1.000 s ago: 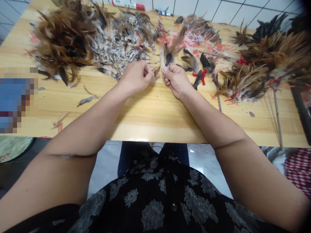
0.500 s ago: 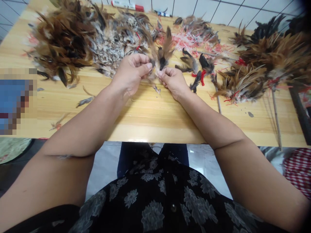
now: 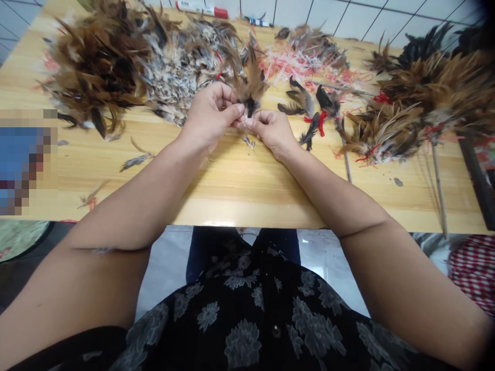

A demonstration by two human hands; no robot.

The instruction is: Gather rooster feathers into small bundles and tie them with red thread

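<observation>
Brown and dark feathers point(image 3: 251, 82) stand upright between my two hands, their quill ends pinched at the fingertips. My left hand point(image 3: 214, 111) closes thumb against index finger on the left side of these feathers. From the right, my right hand point(image 3: 273, 129) pinches the pale base of the bunch, and the fingertips of both hands nearly meet. Just below the fingers a small feather scrap point(image 3: 249, 143) lies on the wooden table point(image 3: 247, 190). Behind my left hand spreads a heap of grey-white feathers point(image 3: 174, 77).
A large brown feather pile point(image 3: 96, 62) covers the far left. Pink-red string point(image 3: 297, 64) lies at the back. On the right are tied feather bundles point(image 3: 386, 129) with thin sticks point(image 3: 439, 190). A red-and-white marker point(image 3: 203, 9) rests near the tiled wall.
My hands have come closer together, the right one shifting slightly left. The feathers held apart before now stand together as one bunch.
</observation>
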